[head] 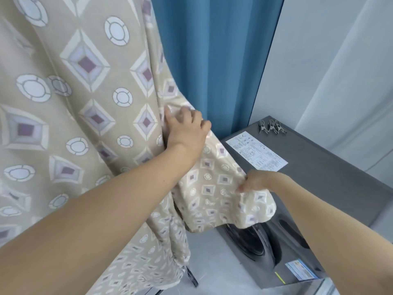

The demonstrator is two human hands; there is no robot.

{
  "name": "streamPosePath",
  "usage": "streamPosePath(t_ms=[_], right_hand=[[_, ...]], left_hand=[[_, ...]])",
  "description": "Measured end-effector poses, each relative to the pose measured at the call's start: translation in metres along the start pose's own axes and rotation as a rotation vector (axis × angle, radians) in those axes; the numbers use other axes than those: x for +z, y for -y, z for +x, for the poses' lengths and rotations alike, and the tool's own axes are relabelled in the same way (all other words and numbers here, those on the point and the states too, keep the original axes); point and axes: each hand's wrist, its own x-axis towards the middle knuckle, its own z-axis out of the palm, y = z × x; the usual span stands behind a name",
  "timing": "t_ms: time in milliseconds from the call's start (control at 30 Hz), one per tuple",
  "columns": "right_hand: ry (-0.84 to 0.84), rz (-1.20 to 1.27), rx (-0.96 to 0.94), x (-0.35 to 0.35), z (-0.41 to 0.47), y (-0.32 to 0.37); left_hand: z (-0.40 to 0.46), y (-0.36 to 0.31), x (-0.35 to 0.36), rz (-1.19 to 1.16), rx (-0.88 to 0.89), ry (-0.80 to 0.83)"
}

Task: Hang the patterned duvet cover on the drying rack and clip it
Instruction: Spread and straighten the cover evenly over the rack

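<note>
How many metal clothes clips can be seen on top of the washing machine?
3 small silver metal clips lie close together at the far corner of the dark grey washing machine top, beyond its white label. Others may be hidden behind the duvet cover.

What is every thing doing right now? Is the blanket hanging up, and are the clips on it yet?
Duvet cover: hanging, not clipped anywhere in view.
Left hand: grips the cover's edge.
Right hand: pinches a loose corner, held out.
Clips: unused, lying on the washing machine.
Washing machine: door looks closed.
Blue curtain: drawn.
</note>
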Motion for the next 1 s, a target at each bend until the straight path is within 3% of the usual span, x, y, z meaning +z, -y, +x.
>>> streamPosePath(t_ms=[100,167,233,300,367,467,567,667,833,933,1000], right_hand=[[0.014,-0.067,0.023,-0.006,-0.006,0.001],[0.056,-0.114,0.061,-0.004,-0.01,-0.003],[0.116,-0.009,0.119,-0.001,-0.013,-0.011],[0.1,0.176,0.139,-0.001,-0.016,-0.013],[0.033,0.378,0.125,-0.008,-0.017,-0.009],[0.024,0.742,0.002,-0.028,-0.022,0.005],[0.121,0.807,-0.07,-0.05,-0.032,0.015],[0.222,0.838,-0.168,-0.064,-0.039,0.021],[0.355,0.946,-0.381,-0.076,-0.047,0.038],[0.227,0.879,-0.381,-0.081,-0.049,0.053],[0.118,0.755,-0.328,-0.085,-0.049,0.059]], left_hand=[[0.001,-0.004,0.01,0.042,-0.019,0.144],[0.003,0.0,0.018,0.093,-0.12,0.195],[0.002,0.006,0.025,0.132,-0.208,0.23],[0.0,0.008,0.031,0.204,-0.16,0.222],[-0.004,0.002,0.037,0.199,0.009,0.181],[-0.021,-0.021,0.047,-0.098,0.249,0.151],[-0.046,-0.048,0.061,-0.402,0.278,0.277],[-0.07,-0.07,0.076,-0.646,0.109,0.425],[-0.077,-0.096,0.086,-0.941,-0.092,0.425],[-0.072,-0.095,0.092,-1.071,-0.221,0.265],[-0.068,-0.083,0.094,-1.279,-0.36,0.283]])
